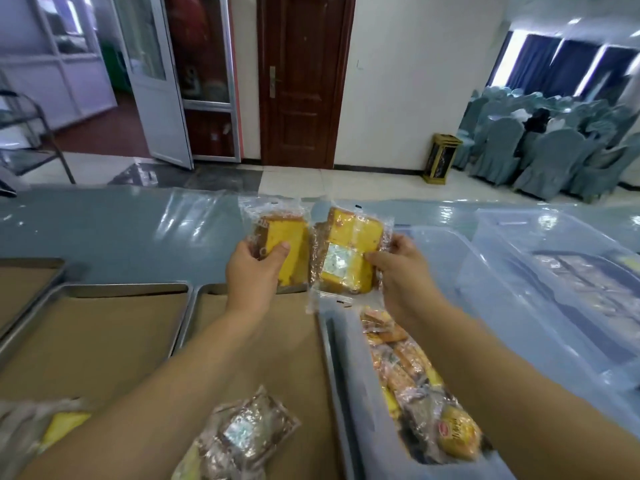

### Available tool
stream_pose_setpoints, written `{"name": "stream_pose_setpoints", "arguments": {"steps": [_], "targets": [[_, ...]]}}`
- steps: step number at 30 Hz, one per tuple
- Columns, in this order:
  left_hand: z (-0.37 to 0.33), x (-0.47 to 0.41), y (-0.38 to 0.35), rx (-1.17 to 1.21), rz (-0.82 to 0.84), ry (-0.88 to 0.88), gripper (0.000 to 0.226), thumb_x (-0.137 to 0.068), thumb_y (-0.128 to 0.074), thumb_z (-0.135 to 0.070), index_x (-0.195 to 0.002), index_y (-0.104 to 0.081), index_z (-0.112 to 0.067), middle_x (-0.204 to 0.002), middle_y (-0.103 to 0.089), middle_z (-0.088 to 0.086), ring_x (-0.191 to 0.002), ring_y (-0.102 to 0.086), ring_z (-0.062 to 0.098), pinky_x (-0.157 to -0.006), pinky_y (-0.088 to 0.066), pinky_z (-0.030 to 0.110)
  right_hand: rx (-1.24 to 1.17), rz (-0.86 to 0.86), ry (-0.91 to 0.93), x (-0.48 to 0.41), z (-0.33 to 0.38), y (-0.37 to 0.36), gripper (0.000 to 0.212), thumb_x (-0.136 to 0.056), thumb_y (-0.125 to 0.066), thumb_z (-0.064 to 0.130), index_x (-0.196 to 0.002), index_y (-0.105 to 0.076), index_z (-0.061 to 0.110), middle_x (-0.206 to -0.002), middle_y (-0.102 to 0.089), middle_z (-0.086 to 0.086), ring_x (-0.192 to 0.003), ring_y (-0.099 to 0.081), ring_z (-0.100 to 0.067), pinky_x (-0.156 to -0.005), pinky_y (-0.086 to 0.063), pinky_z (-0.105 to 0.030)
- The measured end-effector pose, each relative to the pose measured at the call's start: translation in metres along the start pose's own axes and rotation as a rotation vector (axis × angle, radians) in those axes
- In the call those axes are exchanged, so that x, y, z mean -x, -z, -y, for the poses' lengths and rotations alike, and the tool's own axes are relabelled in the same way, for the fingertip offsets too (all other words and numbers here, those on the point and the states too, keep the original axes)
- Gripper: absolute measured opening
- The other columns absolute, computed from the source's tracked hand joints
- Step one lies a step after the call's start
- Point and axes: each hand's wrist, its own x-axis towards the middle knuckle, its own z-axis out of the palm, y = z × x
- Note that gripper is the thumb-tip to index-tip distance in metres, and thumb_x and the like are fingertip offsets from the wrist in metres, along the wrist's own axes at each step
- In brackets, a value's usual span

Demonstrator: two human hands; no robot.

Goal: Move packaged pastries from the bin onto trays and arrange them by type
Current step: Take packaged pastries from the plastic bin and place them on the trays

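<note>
My left hand (254, 271) grips a clear packet with a yellow cake slice (289, 245), held above the far edge of the middle tray (263, 348). My right hand (398, 275) pinches a second packet of yellow cake (349, 258) with a small white sachet in it, right beside the first. Below my right arm the clear plastic bin (349, 393) holds several packaged pastries (415, 393). A dark pastry packet (249, 431) lies on the near end of the middle tray, and another yellow packet (59, 427) lies at the lower left.
A second paper-lined metal tray (97, 327) lies left of the middle one, with a third tray (27, 275) at the far left. Two more clear bins (554, 258) stand to the right. The table has a grey-blue plastic cover (121, 230).
</note>
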Motion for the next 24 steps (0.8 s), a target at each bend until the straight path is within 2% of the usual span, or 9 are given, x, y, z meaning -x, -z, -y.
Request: {"name": "stream_pose_setpoints", "arguments": {"steps": [3,5,7,11,14,15,18,21,24], "targets": [[0.014,-0.006,0.047,-0.044,0.007,0.049,0.017,-0.083,-0.069,-0.033,-0.078,-0.054,-0.025,-0.071,-0.058,-0.006,-0.059,-0.055,0.009,-0.047,-0.048,0.019,-0.053,-0.018,-0.019,0.021,-0.020,-0.044,0.031,-0.084,-0.053,-0.010,-0.095,-0.051,0.018,-0.097,-0.062,-0.006,-0.084,-0.064,-0.019,-0.062,-0.054,-0.035],[0.026,-0.009,0.079,-0.074,0.028,0.092,0.016,-0.082,-0.069,-0.033,-0.078,-0.057,-0.023,-0.072,-0.060,-0.004,-0.062,-0.058,0.013,-0.054,-0.049,0.027,-0.064,-0.028,-0.053,0.033,-0.039,-0.072,0.031,-0.083,-0.054,-0.010,-0.093,-0.050,0.020,-0.095,-0.063,-0.004,-0.079,-0.065,-0.015,-0.057,-0.055,-0.031],[0.038,-0.009,0.109,-0.064,0.077,0.165,0.017,-0.083,-0.069,-0.031,-0.091,-0.062,-0.018,-0.083,-0.067,0.002,-0.074,-0.064,0.020,-0.059,-0.048,0.030,-0.063,-0.017,-0.094,0.043,-0.062,-0.097,0.031,-0.083,-0.054,-0.010,-0.095,-0.050,0.018,-0.095,-0.063,-0.005,-0.078,-0.066,-0.016,-0.054,-0.055,-0.029],[0.066,-0.005,0.156,-0.050,0.178,0.400,0.019,-0.090,-0.059,-0.030,-0.102,-0.062,-0.015,-0.095,-0.069,0.007,-0.081,-0.067,0.026,-0.057,-0.054,0.030,-0.067,-0.027,-0.268,0.059,-0.112,-0.140,0.028,-0.084,-0.055,-0.008,-0.099,-0.051,0.015,-0.096,-0.064,-0.010,-0.084,-0.065,-0.025,-0.064,-0.057,-0.040],[0.091,0.002,0.187,-0.139,0.223,0.530,0.023,-0.096,-0.043,-0.027,-0.096,-0.057,-0.008,-0.102,-0.061,0.017,-0.091,-0.061,0.035,-0.081,-0.053,0.049,-0.033,-0.001,-0.411,0.072,-0.146,-0.165,0.024,-0.084,-0.059,-0.004,-0.100,-0.052,0.012,-0.100,-0.064,-0.015,-0.086,-0.065,-0.029,-0.075,-0.057,-0.045],[0.100,0.004,0.195,-0.190,0.239,0.548,0.026,-0.098,-0.038,-0.023,-0.090,-0.056,-0.006,-0.100,-0.059,0.020,-0.092,-0.060,0.036,-0.084,-0.050,0.050,-0.042,0.024,-0.441,0.077,-0.155,-0.173,0.024,-0.083,-0.062,-0.002,-0.101,-0.053,0.011,-0.099,-0.065,-0.015,-0.085,-0.066,-0.029,-0.075,-0.057,-0.044],[0.122,0.006,0.222,-0.270,0.209,0.649,0.030,-0.099,-0.036,-0.015,-0.080,-0.057,-0.006,-0.086,-0.059,0.017,-0.083,-0.060,0.034,-0.073,-0.049,0.044,-0.063,0.114,-0.507,0.090,-0.180,-0.195,0.028,-0.077,-0.072,0.003,-0.101,-0.058,0.006,-0.093,-0.071,-0.014,-0.083,-0.070,-0.028,-0.074,-0.058,-0.043],[0.135,0.004,0.247,-0.219,0.115,0.765,0.020,-0.094,-0.045,-0.019,-0.099,-0.059,-0.007,-0.091,-0.063,0.013,-0.083,-0.062,0.030,-0.058,-0.047,0.033,0.112,0.192,-0.524,0.098,-0.202,-0.217,0.015,-0.075,-0.073,-0.002,-0.084,-0.066,0.007,-0.086,-0.073,-0.012,-0.081,-0.070,-0.028,-0.078,-0.057,-0.047],[0.141,0.001,0.270,-0.235,0.036,0.788,0.025,-0.092,-0.048,-0.020,-0.114,-0.057,-0.010,-0.102,-0.063,0.012,-0.092,-0.061,0.030,-0.072,-0.050,0.036,0.203,0.225,-0.545,0.097,-0.218,-0.238,0.015,-0.073,-0.073,-0.003,-0.080,-0.066,0.007,-0.082,-0.070,-0.010,-0.075,-0.068,-0.024,-0.073,-0.057,-0.041]]}}
